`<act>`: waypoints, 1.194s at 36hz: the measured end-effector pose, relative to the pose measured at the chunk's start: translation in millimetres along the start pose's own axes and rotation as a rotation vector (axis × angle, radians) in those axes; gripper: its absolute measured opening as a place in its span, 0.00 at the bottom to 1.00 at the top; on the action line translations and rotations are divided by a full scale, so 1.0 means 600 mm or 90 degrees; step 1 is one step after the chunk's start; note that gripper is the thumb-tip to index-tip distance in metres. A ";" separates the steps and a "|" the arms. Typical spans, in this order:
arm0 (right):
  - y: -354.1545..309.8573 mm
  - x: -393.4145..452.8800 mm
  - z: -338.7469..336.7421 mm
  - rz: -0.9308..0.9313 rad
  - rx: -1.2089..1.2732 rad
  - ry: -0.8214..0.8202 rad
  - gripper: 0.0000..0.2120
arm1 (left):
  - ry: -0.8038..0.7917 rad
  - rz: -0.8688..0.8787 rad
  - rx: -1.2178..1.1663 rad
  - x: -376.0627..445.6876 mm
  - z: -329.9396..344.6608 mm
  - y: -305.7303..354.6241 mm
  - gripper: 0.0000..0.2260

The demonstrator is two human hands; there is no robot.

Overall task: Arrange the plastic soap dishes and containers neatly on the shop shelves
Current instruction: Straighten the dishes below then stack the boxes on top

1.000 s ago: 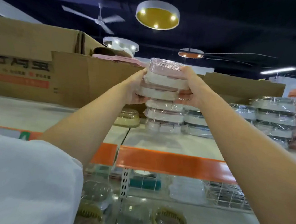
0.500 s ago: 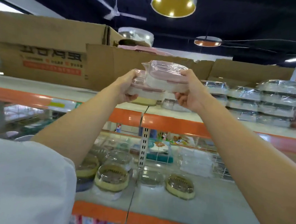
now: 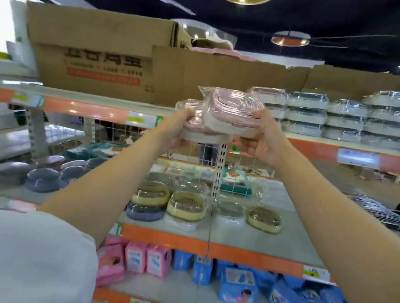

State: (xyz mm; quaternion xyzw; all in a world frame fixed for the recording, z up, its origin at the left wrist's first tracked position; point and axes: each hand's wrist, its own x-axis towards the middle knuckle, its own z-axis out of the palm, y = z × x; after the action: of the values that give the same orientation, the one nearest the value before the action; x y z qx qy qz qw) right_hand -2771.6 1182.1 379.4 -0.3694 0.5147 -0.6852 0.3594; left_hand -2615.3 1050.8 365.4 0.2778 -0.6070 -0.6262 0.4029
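Note:
Two wrapped pink-and-white soap dishes are held in front of the top shelf's orange edge (image 3: 93, 110). My right hand (image 3: 262, 139) grips the upper dish (image 3: 232, 111), which tilts and overlaps the lower one. My left hand (image 3: 180, 131) grips the lower dish (image 3: 194, 126) from the left. Stacks of wrapped white soap dishes (image 3: 344, 116) stand on the top shelf to the right. Oval yellow-rimmed soap dishes (image 3: 186, 205) sit on the middle shelf (image 3: 283, 242) below my hands.
A large cardboard box (image 3: 101, 51) fills the top shelf's left side. Grey round lids (image 3: 42, 179) lie at the middle shelf's left, a wire rack (image 3: 381, 212) at its right. Pink and blue packets (image 3: 237, 287) fill the bottom shelf. A white upright (image 3: 219, 172) divides the bays.
Both hands have drawn the two dishes back and down from the top-shelf stacks toward me. The view has dropped, showing the middle and bottom shelves.

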 end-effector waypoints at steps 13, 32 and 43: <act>0.085 -0.088 -0.036 0.056 -0.108 0.004 0.14 | -0.056 -0.045 0.107 -0.075 -0.046 -0.115 0.09; 0.220 -0.077 -0.249 0.188 -0.079 0.194 0.11 | 0.000 -0.261 0.065 -0.012 0.128 -0.321 0.12; 0.319 0.017 -0.376 0.295 -0.086 0.282 0.14 | 0.011 -0.339 0.065 0.055 0.180 -0.417 0.05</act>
State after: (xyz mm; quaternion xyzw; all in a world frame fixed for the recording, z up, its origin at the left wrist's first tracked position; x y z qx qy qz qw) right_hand -2952.5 1231.9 150.7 -0.1073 0.6951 -0.6132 0.3597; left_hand -2765.1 1065.5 135.7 0.4527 -0.5399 -0.6764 0.2147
